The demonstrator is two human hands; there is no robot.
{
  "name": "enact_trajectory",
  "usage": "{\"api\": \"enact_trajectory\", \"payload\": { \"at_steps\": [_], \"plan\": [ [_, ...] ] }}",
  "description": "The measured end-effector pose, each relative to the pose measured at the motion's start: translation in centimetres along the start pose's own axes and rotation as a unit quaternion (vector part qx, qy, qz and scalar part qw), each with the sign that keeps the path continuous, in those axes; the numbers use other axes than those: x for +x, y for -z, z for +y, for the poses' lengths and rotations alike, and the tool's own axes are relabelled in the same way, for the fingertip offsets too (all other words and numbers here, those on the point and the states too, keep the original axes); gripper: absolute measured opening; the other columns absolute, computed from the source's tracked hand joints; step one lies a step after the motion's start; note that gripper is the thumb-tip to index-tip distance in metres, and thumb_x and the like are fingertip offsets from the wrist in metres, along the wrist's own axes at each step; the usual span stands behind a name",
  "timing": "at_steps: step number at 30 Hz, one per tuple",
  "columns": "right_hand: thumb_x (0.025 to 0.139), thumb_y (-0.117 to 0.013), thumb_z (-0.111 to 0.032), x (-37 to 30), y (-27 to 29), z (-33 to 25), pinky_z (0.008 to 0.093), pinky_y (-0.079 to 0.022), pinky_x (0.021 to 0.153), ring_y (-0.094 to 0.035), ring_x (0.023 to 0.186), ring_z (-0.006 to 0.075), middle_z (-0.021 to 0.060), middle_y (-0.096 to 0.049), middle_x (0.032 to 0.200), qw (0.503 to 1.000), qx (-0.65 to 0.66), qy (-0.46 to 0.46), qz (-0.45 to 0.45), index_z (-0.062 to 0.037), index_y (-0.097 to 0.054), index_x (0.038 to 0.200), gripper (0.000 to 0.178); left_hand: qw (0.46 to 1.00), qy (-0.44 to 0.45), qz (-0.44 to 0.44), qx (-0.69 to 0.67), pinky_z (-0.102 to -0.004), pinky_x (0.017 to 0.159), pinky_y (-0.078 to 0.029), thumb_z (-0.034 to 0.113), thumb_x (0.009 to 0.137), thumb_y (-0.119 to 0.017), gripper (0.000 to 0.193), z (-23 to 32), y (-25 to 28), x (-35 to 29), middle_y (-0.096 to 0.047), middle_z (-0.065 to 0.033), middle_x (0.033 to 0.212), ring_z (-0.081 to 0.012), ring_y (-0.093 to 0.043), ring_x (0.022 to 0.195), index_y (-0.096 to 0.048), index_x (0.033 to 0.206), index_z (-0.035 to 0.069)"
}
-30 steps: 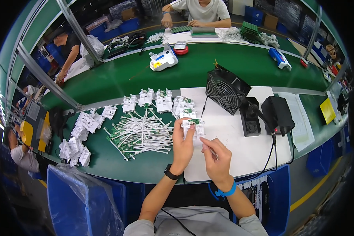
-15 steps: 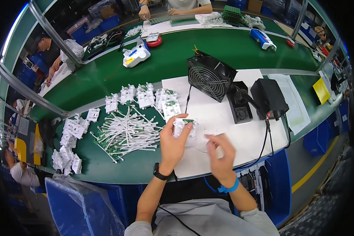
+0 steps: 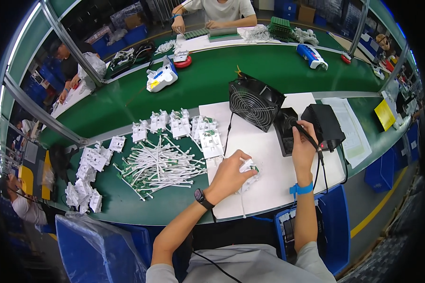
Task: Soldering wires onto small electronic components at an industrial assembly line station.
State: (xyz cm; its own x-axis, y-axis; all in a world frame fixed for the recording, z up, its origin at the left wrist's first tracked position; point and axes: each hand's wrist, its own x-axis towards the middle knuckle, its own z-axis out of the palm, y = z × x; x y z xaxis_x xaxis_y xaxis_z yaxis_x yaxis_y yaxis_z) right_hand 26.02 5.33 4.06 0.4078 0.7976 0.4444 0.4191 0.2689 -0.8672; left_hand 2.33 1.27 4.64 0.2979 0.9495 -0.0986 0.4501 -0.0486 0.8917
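My left hand (image 3: 229, 175) grips a small white plastic housing (image 3: 247, 183) above the white board, and a bit of green shows at its edge. A thin white lead hangs down from that housing. My right hand (image 3: 305, 151) is closed around the black handle of a soldering iron (image 3: 308, 135), at the black iron stand (image 3: 285, 145); the iron's tip is hidden. A black fan with a wire guard (image 3: 251, 104) stands behind my hands. More white housings (image 3: 211, 144) with green boards lie just left of my left hand.
A heap of white leads with green boards (image 3: 160, 165) covers the left of the bench, beside stacked white housings (image 3: 93, 159). The black power unit (image 3: 322, 126) and paper sheets (image 3: 347, 123) are at right. Blue bins (image 3: 92, 250) stand below the edge. A co-worker (image 3: 229, 12) sits across.
My right hand has moved up and right from beside the housing and taken hold of the soldering iron. My left hand has shifted right and lower with the housing, turning it.
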Motion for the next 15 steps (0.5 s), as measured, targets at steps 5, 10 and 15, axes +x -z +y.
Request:
{"api": "enact_trajectory", "payload": {
  "at_steps": [5, 10, 15],
  "plan": [
    [0.096, -0.069, -0.008, 0.1, 0.6, -0.2, 0.0231, -0.048, 0.071, -0.060, 0.080, 0.0098, 0.0062, -0.067, 0.090, 0.997, -0.023, 0.012, 0.071, 0.0009, -0.066, 0.105, 0.013, 0.997, -0.048, 0.000, 0.058, -0.0424, 0.085, -0.053, 0.024, 0.082, -0.080, 0.047, -1.3, -0.3, 1.3, -0.071, -0.0226, 0.109, -0.0383, -0.069, 0.100, -0.063, 0.118, 0.000],
    [0.101, -0.059, -0.007, -1.2, 3.1, 0.7, 0.0241, -0.045, 0.068, -0.050, 0.076, 0.0090, 0.0022, -0.052, 0.087, 0.970, 0.011, 0.133, 0.202, -0.0024, -0.056, 0.100, 0.006, 0.983, -0.075, -0.011, 0.170, -0.0432, 0.091, -0.050, 0.019, 0.085, -0.074, 0.047, -0.2, 0.3, 2.5, -0.066, -0.0226, 0.117, -0.0399, -0.062, 0.106, -0.062, 0.126, -0.001],
    [0.099, -0.057, -0.007, -4.3, 2.1, 0.5, 0.0221, -0.039, 0.066, -0.045, 0.075, 0.0080, 0.0007, -0.049, 0.088, 0.981, 0.129, 0.069, 0.128, -0.0039, -0.055, 0.097, 0.004, 0.947, -0.232, 0.066, 0.213, -0.0414, 0.100, -0.044, 0.016, 0.092, -0.065, 0.047, -2.4, -0.1, 3.0, -0.060, -0.0201, 0.123, -0.0359, -0.054, 0.113, -0.056, 0.133, -0.007]
  ]
}}
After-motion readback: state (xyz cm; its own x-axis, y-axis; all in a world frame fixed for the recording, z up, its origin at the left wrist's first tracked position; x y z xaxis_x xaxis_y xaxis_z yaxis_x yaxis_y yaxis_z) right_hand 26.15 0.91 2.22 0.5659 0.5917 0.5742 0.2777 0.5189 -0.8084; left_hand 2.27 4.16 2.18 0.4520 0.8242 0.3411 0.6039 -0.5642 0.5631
